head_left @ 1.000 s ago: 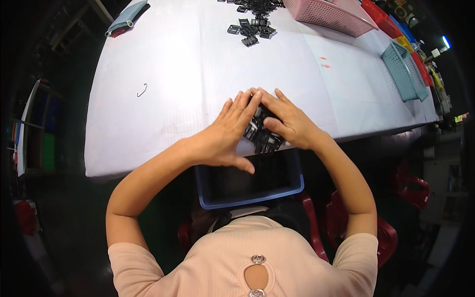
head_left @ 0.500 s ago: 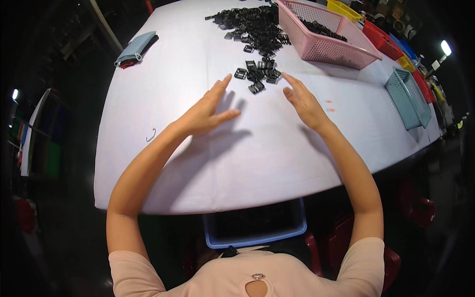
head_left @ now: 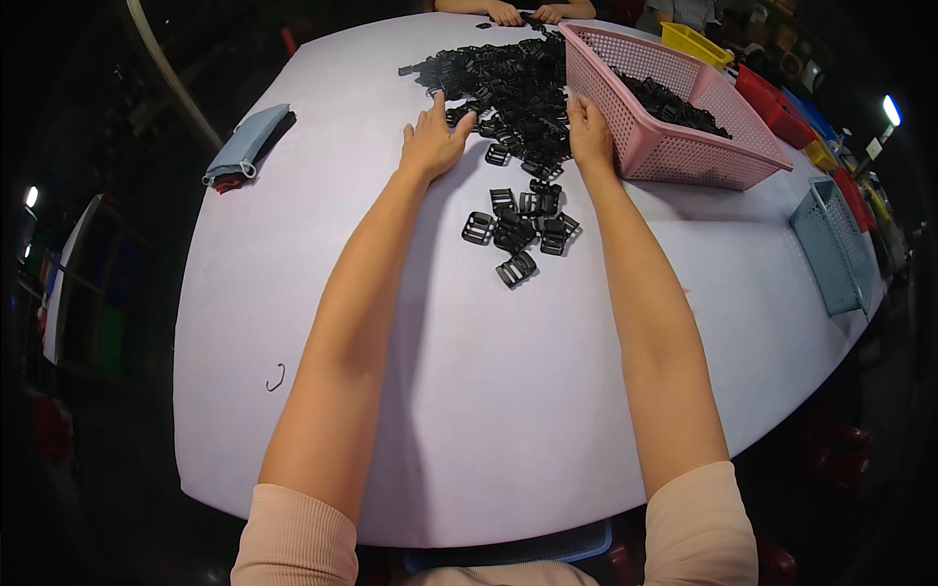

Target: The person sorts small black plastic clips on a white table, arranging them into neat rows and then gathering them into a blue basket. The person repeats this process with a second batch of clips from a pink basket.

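A big heap of black plastic strap buckles [head_left: 518, 73] spreads over the far middle of the table. At its left edge is my left hand [head_left: 430, 145], open, thumb and fingers apart, fingertips at the nearest buckles. On the heap's right side, close against the pink basket, my right hand [head_left: 590, 137] reaches forward with its fingers stretched out. I see nothing held in either hand. Between my forearms lies a smaller loose cluster of black buckles [head_left: 514, 230], separate from the heap.
The pink basket [head_left: 674, 151] holds more buckles. A teal basket [head_left: 831, 249] stands at the right edge, with yellow [head_left: 696, 44] and red bins [head_left: 772, 105] beyond. A folded blue cloth item [head_left: 249, 142] and a bent dark strip [head_left: 277, 377] lie left. Another person's hands [head_left: 528, 14] rest opposite.
Both my hands have moved forward, past the small cluster, to the two sides of the heap. The view has shifted, and another person's hands now show at the far edge.
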Tool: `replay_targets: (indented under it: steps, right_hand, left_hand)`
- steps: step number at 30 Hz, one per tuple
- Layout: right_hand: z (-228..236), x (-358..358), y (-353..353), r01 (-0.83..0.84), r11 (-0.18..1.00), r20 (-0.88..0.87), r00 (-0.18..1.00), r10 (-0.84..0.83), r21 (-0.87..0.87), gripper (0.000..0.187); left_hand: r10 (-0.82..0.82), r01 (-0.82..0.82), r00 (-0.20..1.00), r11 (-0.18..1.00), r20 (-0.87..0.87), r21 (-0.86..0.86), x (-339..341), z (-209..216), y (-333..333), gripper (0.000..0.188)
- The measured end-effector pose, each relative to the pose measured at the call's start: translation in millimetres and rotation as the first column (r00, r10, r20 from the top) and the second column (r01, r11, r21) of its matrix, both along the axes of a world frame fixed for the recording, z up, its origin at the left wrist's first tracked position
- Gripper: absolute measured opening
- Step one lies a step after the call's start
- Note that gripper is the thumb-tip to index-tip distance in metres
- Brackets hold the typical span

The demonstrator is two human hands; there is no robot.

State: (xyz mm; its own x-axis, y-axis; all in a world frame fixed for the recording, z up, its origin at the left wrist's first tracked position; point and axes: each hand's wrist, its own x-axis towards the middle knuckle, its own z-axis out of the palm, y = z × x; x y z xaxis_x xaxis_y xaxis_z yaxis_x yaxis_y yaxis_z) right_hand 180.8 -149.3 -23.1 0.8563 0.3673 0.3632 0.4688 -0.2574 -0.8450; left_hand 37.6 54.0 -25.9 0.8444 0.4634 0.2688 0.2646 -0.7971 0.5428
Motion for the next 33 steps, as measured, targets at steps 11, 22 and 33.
replay_targets:
  steps: [11, 22, 33]
  right_hand:
    - [6, -51, 4, -0.501, 0.864, -0.136, 0.860, 0.491, -0.047, 0.047]
    - [22, -189, -114, -0.540, 0.719, 0.214, 0.714, 0.666, -0.437, 0.041]
    - [47, -277, -226, -0.372, 0.769, 0.296, 0.766, 0.571, -0.520, 0.017]
  left_hand:
    - [-0.396, 0.439, 0.896, 0.862, 0.202, -0.254, -17, 4, -15, 0.062]
    - [-0.519, 0.517, 0.850, 0.855, 0.085, 0.049, -203, 21, -112, 0.040]
    - [-0.577, 0.575, 0.808, 0.816, 0.122, 0.054, -293, 47, -159, 0.012]
